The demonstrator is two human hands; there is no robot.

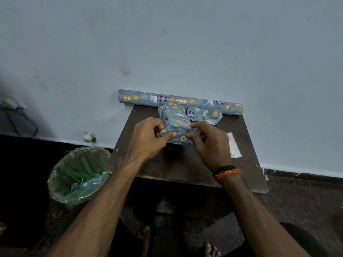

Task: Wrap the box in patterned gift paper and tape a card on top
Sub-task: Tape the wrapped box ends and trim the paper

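Item 1. Box (pixel 177 129): wrapped in blue gift paper printed with animals and leaves; sits near the middle of a small dark wooden table (pixel 167 164), between the two hands. Loose paper folds stand up at its far end.

Item 2. Left hand (pixel 148 138): fingers curled, thumb stretched across the near left corner of the box, pinching the paper there.

Item 3. Right hand (pixel 206 140): fingers curled round the near right corner of the box, thumb tip pressed on the paper just beside the left thumb. Black and orange thread bands (pixel 225 172) circle its wrist.

Item 4. Paper roll (pixel 181 102): same animal print, lying along the far edge of the table against the pale wall (pixel 185 43), overhanging the table at the left end.

Item 5. Paper scrap (pixel 204 115): crumpled piece of the same print with its white underside showing, between the roll and the box, to the right.

Item 6. Card (pixel 234 145): pale strip with faint gold marking, flat on the right side of the table, apart from the box.

Item 7. Bin (pixel 78 175): lined with a green bag, on the floor left of the table; printed paper offcuts lie inside.

Item 8. Bare feet (pixel 211 250): on the dark floor beneath the table's near edge.
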